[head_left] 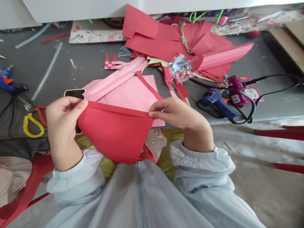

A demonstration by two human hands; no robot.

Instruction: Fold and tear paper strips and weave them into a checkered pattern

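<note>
I hold a red paper sheet (115,133) in front of my chest, its top edge folded over into a narrow band. My left hand (63,118) pinches the sheet's upper left corner, thumb on the fold. My right hand (174,110) pinches the upper right end of the same fold. Behind the sheet, pink paper (133,91) and pink strips (118,77) lie on the grey table (90,63). A phone (74,93) sits partly under the pink paper, close to my left hand.
A pile of red paper (180,41) covers the table's far side, with a bag of tassels (181,68) on it. A blue glue gun (217,101) and its black cable (273,91) lie at right. Yellow-handled scissors (33,125) rest at left. A red chair (30,182) stands lower left.
</note>
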